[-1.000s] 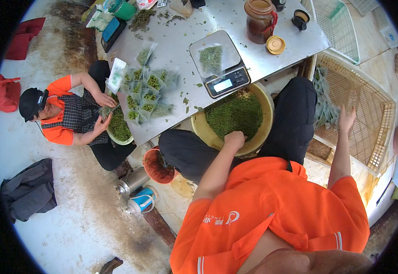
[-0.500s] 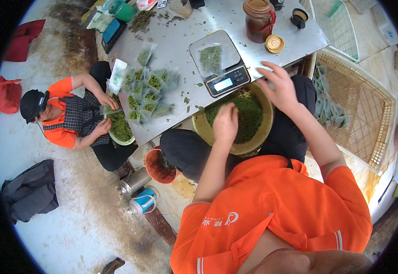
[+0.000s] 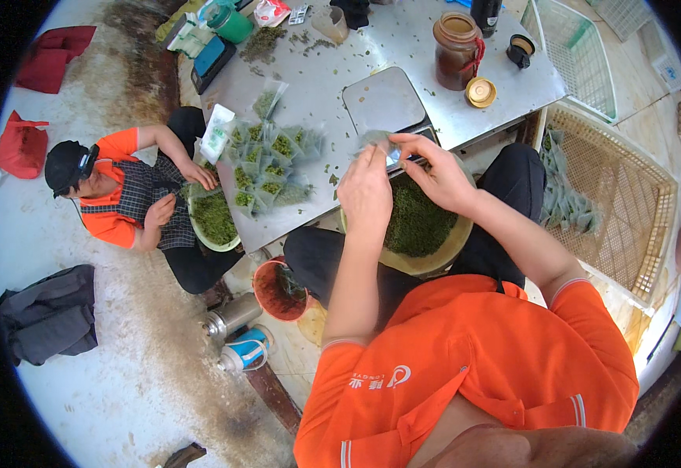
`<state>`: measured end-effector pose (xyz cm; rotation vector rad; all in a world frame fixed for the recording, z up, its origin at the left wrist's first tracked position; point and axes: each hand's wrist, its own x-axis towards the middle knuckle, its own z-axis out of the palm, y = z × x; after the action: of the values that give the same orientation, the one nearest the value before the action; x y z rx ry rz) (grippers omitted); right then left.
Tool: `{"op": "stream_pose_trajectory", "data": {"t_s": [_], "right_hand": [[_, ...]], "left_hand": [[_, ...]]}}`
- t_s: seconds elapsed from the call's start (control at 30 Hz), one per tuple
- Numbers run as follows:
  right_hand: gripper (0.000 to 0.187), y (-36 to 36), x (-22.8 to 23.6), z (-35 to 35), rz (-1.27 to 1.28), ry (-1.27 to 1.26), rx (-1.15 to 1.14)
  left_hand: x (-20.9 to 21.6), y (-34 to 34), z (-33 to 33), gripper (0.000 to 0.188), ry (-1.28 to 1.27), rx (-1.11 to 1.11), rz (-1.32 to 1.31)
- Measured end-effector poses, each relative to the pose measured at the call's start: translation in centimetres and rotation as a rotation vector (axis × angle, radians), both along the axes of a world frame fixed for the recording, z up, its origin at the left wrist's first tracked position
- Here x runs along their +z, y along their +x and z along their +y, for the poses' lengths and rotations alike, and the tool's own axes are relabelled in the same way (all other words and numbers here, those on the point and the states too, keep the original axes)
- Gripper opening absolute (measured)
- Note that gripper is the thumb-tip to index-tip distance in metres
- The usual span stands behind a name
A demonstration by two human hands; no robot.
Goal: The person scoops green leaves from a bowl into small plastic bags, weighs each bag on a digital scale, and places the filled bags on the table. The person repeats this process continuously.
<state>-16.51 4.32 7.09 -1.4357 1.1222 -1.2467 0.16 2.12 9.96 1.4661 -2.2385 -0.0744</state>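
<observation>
My left hand [image 3: 367, 191] and my right hand [image 3: 439, 178] are close together at the near edge of the table, with fingers bent around a small clear plastic bag [image 3: 375, 139]. The fingers cover most of the bag, so its contents barely show. Just beyond is a digital scale [image 3: 385, 101], its metal plate bare and its display partly hidden by my hands. Beneath my hands, a yellowish basin [image 3: 407, 264] rests between my legs and holds loose green leaves [image 3: 420, 218].
Several filled clear bags [image 3: 270, 168] lie on the metal table [image 3: 309, 86]. A brown jar [image 3: 456, 51] and its gold lid [image 3: 481, 92] stand at the far right. On the right, a woven crate [image 3: 629, 210] holds bags. A co-worker [image 3: 133, 187] sits left, beside a red bucket [image 3: 274, 304].
The bag has left the scale plate and is now between my hands. My right hand has moved left and my left hand has risen out of the basin to meet it.
</observation>
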Motion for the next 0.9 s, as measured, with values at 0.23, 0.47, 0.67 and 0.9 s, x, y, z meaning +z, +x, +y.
{"op": "stream_pose_trajectory", "data": {"t_s": [0.23,0.47,0.67,0.9], "right_hand": [[0.05,2.0,-3.1,-1.8,0.528,-0.216,-0.196],[0.051,3.3,-2.1,-2.0,0.613,-0.375,-0.289],[0.039,3.0,-2.4,-2.0,0.616,-0.424,-0.32],[0.028,2.4,-2.9,-2.5,0.683,-0.505,-0.31]], "left_hand": [[2.4,0.2,1.4,0.032,0.18,-0.13,-0.199],[1.0,0.8,0.7,0.041,0.187,-0.08,-0.34],[1.1,1.2,2.2,0.039,0.206,-0.043,-0.29],[4.9,2.3,1.8,0.029,0.152,-0.124,-0.046]]}}
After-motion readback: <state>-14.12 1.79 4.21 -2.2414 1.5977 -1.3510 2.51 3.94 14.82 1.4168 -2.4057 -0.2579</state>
